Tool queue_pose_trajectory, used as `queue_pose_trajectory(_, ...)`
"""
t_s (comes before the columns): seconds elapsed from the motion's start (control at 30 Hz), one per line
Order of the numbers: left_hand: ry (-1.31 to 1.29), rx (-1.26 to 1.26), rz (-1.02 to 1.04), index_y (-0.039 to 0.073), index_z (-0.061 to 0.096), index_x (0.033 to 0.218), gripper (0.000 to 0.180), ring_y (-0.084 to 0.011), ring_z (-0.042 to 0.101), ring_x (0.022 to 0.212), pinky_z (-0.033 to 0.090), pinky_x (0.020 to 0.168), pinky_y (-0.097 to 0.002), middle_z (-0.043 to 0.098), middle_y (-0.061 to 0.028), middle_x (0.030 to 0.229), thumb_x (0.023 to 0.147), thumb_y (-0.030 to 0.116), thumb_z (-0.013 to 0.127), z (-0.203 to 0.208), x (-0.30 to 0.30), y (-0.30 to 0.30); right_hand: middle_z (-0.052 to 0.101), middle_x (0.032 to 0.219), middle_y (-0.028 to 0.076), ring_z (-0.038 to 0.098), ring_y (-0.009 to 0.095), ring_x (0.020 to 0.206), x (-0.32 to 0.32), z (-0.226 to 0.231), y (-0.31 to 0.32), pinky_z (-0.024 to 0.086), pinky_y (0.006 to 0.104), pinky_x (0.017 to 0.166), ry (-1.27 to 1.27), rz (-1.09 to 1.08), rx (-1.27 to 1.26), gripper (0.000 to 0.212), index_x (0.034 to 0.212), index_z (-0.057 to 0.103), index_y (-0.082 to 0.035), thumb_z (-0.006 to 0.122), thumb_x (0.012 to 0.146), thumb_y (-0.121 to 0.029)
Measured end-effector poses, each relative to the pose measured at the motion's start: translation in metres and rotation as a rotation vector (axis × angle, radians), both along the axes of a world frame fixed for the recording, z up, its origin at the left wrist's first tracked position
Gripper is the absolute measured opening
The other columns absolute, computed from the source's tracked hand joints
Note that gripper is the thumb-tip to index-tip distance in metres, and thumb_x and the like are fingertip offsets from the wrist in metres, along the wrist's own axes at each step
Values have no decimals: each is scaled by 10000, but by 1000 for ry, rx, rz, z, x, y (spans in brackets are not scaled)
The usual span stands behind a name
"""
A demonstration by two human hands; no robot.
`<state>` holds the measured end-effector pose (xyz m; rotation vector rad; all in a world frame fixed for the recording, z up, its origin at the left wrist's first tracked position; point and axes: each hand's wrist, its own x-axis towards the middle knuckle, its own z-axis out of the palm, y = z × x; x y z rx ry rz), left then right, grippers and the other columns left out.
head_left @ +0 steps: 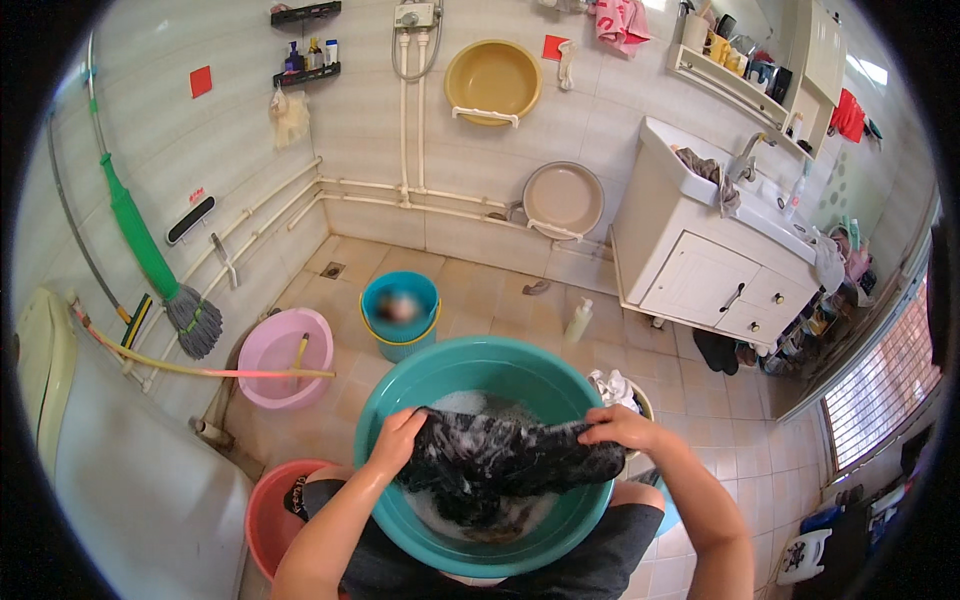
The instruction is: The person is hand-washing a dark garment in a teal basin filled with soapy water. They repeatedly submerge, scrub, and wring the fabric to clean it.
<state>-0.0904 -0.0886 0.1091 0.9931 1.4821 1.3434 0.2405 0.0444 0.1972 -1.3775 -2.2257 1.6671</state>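
Note:
A wet black piece of cloth (505,455), streaked with white suds, is stretched between my two hands above a large teal basin (570,375). My left hand (400,440) grips its left end with closed fingers, near the basin's left rim. Its right end is held in my right hand (618,428), close to the right rim. The lower part of the cloth hangs into foamy water (440,515). Folds of the cloth hide some of my fingertips. The basin sits between my knees.
A blue bucket (400,345) stands beyond the basin, a pink tub (262,360) with a hose (230,373) at left, and a red basin (268,520) by my left leg. White cloth (615,388) lies at right. A pump bottle (579,320) and white vanity cabinet (700,280) are farther off.

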Motion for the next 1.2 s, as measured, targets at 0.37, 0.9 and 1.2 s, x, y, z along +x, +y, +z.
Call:
queue_pose_trajectory(0.37,139,-462,144,38,281,1307,752,-332,294,1214,273,973,-414,278,-156,1344,757,464,567,-97,61,75,476,1128,223,470,353,1038,-100,-200,3,400,369,870,-236,-397,541,733,1141,420,37,744,595,-331)
queue_pose_trajectory(0.9,-435,-605,347,96,307,1330,623,-273,274,1248,340,925,-385,249,-114,1384,750,25,526,-101,60,83,379,1236,176,397,326,1131,-120,-200,-4,359,391,908,14,-529,159,590,1203,371,-28,648,696,-145)
queue_pose_trajectory(1.2,-1233,-313,7,64,551,999,375,-227,545,874,415,772,-369,580,-71,916,770,360,586,-160,66,87,529,890,140,576,329,690,-165,-108,-77,484,397,576,166,-4,760,363,901,562,-66,641,701,-359)
